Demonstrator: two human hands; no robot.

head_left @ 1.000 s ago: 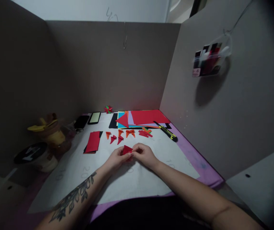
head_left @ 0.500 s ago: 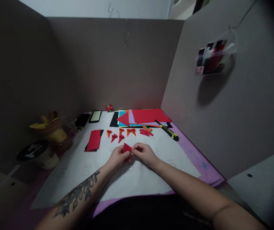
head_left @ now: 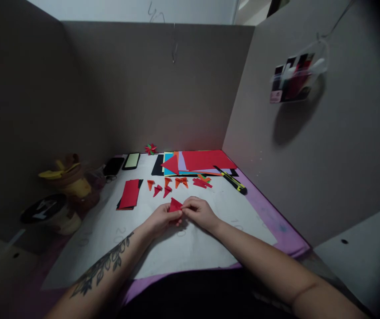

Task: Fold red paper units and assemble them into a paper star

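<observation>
A small folded piece of red paper (head_left: 175, 205) is pinched between both hands above the white sheet. My left hand (head_left: 162, 219) is closed on its left and lower side, thumb on top. From the right, the thumb and fingertips of my right hand (head_left: 200, 212) close on its right corner. Just beyond lie small folded red pieces (head_left: 157, 190) and folded orange pieces (head_left: 181, 182). Red strips (head_left: 202, 183) lie to their right, with orange and green ones among them. Left of my hands is a stack of red and black paper rectangles (head_left: 130, 194).
A yellow-black utility knife (head_left: 231, 180) lies at the right. Large coloured sheets (head_left: 209, 160), a red-green paper star (head_left: 150, 149) and a phone (head_left: 131, 161) are at the back. A lidded tub (head_left: 52, 215) and yellow container (head_left: 76, 186) stand left. Grey panels (head_left: 156, 88) surround the table.
The view has shifted very slightly. My right fingers have moved a little on the red paper's corner; both hands still hold it in nearly the same place.
</observation>
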